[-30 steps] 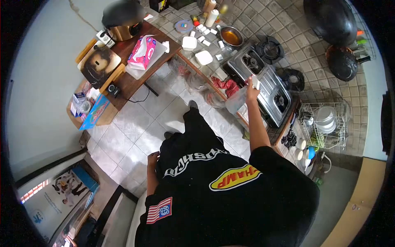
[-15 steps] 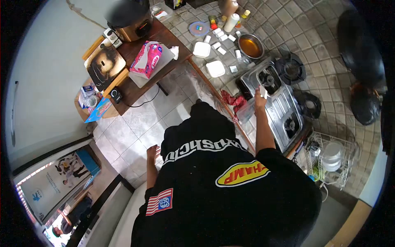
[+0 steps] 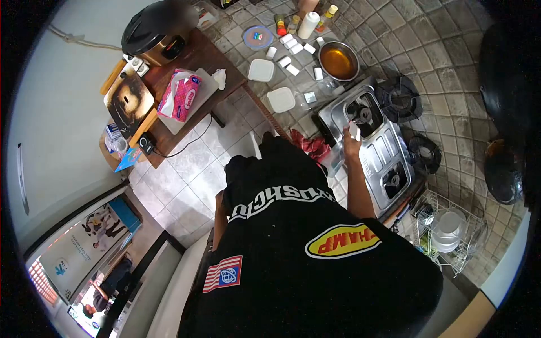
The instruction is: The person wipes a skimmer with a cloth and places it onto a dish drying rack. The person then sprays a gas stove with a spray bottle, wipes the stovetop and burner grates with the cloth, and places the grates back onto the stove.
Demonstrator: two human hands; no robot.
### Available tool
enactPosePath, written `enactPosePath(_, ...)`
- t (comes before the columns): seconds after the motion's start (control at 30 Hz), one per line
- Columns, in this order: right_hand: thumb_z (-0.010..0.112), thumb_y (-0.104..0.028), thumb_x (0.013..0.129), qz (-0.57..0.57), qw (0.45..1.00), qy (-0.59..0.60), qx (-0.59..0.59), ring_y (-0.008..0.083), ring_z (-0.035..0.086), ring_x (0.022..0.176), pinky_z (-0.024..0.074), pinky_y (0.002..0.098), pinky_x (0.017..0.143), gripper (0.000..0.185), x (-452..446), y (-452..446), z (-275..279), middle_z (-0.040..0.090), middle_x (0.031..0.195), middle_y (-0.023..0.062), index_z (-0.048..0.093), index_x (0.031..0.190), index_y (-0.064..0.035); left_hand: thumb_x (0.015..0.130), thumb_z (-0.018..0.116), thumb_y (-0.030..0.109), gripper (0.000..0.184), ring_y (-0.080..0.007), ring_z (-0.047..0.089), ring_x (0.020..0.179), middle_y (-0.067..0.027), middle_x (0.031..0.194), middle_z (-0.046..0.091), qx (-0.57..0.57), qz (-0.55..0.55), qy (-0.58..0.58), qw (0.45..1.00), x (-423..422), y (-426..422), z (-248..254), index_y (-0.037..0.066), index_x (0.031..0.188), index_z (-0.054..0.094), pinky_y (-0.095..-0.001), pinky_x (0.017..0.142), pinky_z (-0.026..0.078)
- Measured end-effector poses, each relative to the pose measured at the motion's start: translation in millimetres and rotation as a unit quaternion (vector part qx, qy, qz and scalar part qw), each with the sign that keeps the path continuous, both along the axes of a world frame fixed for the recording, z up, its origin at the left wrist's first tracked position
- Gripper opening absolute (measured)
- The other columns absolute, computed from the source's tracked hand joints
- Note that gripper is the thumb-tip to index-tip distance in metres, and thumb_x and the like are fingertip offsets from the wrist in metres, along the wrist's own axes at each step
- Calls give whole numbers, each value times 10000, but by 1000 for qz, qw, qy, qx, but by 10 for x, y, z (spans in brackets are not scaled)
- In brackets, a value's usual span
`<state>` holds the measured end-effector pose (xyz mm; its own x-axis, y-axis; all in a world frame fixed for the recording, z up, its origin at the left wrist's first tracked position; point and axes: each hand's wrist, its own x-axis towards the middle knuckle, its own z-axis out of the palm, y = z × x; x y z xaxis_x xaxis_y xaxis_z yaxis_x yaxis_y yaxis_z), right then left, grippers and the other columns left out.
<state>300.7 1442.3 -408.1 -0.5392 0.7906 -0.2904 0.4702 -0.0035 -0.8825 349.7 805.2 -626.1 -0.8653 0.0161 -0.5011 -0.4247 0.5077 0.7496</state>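
Over the near edge of the silver gas stove point(image 3: 372, 158), my right hand point(image 3: 352, 145) is closed around a small white object point(image 3: 354, 131). A clear plastic container point(image 3: 335, 160) hangs beside the same hand; how it is held is hard to make out. My left hand point(image 3: 220, 198) is low beside the black shirt, its fingers hidden by the cloth. A red cloth point(image 3: 310, 147) lies on the counter edge near the container. On the tiled counter are a pot of amber liquid point(image 3: 338, 61), several small white containers point(image 3: 292, 70) and two square white lids or tubs point(image 3: 281, 99).
A wooden table point(image 3: 217, 53) holds a pink tissue pack point(image 3: 183, 101), a rice cooker point(image 3: 152, 39) and a scorched board point(image 3: 128, 100). Bottles point(image 3: 308, 26) stand on the counter. Dark pans point(image 3: 503, 174) hang at right above a dish rack point(image 3: 448, 228). A person point(image 3: 101, 293) is visible at lower left.
My left hand has drawn in against the shirt, where its fingers no longer show. My right hand still holds the white object over the stove. The view has shifted and turned.
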Motion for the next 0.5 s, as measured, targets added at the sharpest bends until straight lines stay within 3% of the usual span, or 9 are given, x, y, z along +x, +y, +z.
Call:
enactPosePath(0.07,780,-209,958,-37,998,22,-56,136,681,904,545,329,786,323,-41,12,48,734,1025,39,729,1210,-14,1032,562,329,421,-218,680,847,-170,944,764,-6,6,-39,999,-113,54,47,-40,1094,756,-378,786,553)
enactPosePath(0.13,803,-246,951,-1,997,76,1,116,656,830,543,314,708,331,83,194,-348,713,955,25,739,1198,-34,1039,548,288,382,-246,702,869,-194,974,770,-12,11,-79,997,-148,55,24,-27,1105,754,-391,803,558)
enactPosePath(0.2,805,-264,953,1,998,58,7,115,656,820,546,310,703,330,94,161,-198,712,936,19,742,1180,-33,1042,541,267,364,-259,713,880,-206,989,773,-18,11,-101,995,-155,37,3,-21,1111,753,-398,812,560)
enactPosePath(0.27,808,-282,956,1,999,40,9,114,656,809,549,305,698,332,128,122,-29,711,918,12,745,1163,-31,1045,525,312,398,-259,719,878,-199,969,777,-19,-157,-4,987,-205,-2,-96,-5,1106,760,-399,816,558)
enactPosePath(0.3,809,-275,959,6,1000,22,-12,120,656,791,545,304,683,330,147,107,32,711,948,19,726,1170,-35,1045,525,312,398,-259,719,878,-199,969,777,-22,-161,-7,987,-270,37,-6,-5,1106,760,-399,816,558)
enactPosePath(0.37,811,-268,963,7,999,5,-34,126,656,773,541,303,668,330,258,29,54,710,977,27,708,1177,-40,1043,500,380,460,-273,731,886,-206,989,774,-126,-193,-166,959,-427,157,235,9,1131,757,-407,822,558)
enactPosePath(0.4,814,-261,961,5,997,22,-76,122,653,768,539,304,672,310,311,-27,49,705,970,20,709,1164,-51,1043,500,380,460,-273,731,886,-206,989,774,-128,-197,-164,958,88,-55,208,9,1131,757,-407,822,558)
enactPosePath(0.47,819,-246,958,5,986,66,-155,112,647,758,537,306,679,273,272,-59,26,697,956,8,710,1139,-74,1050,485,407,493,-262,728,870,-192,1010,776,-22,-55,-114,992,-319,58,-114,6,1140,759,-404,813,562)
enactPosePath(0.5,817,-280,961,49,987,97,-114,112,650,759,540,298,704,303,336,13,-287,700,943,3,717,1162,-76,1051,532,347,434,-216,706,833,-148,1011,782,-34,-101,-73,992,-348,68,55,-9,1141,765,-384,782,566)
